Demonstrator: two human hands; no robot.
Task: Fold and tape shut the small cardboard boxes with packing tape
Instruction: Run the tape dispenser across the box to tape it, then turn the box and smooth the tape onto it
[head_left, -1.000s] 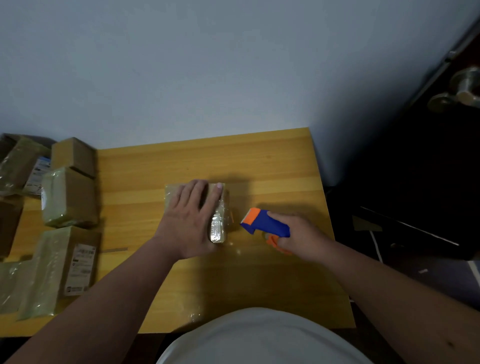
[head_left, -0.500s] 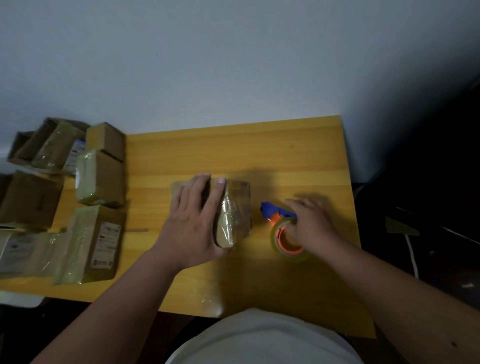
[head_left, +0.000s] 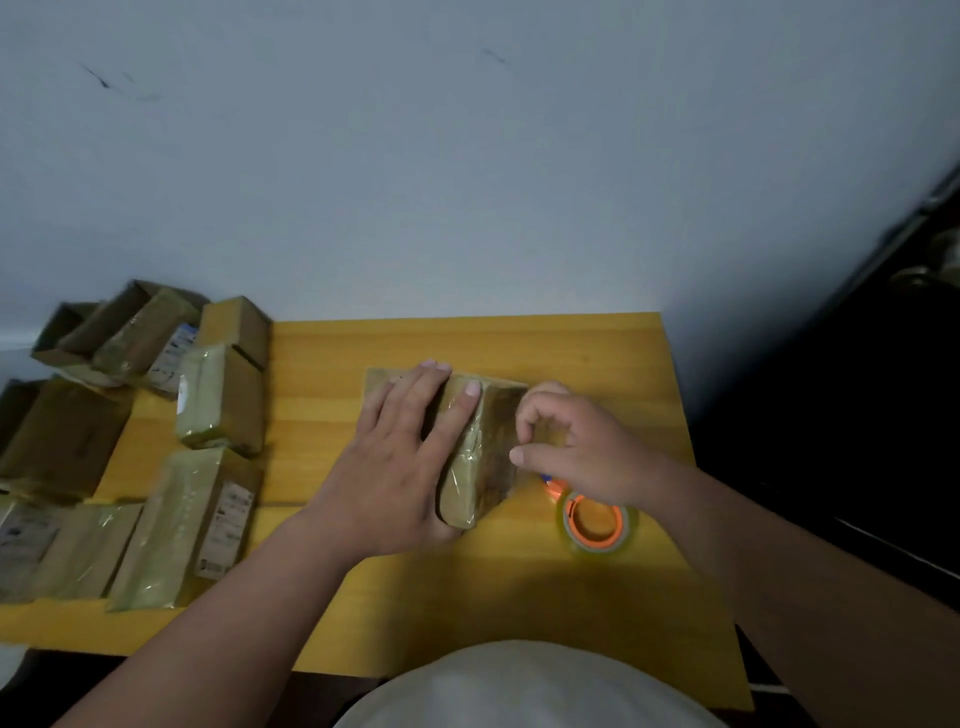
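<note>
Head view, box (head_left: 478, 457) mid-table (head_left: 597, 343), stacked boxes (head_left: 218, 400) left

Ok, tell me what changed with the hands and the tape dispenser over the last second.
The right hand let go of the tape dispenser, which now lies on the table, and moved left to the box, fingers curled at its right side. The left hand stayed pressed flat on top of the box. The taped boxes at the left are unchanged.
</note>
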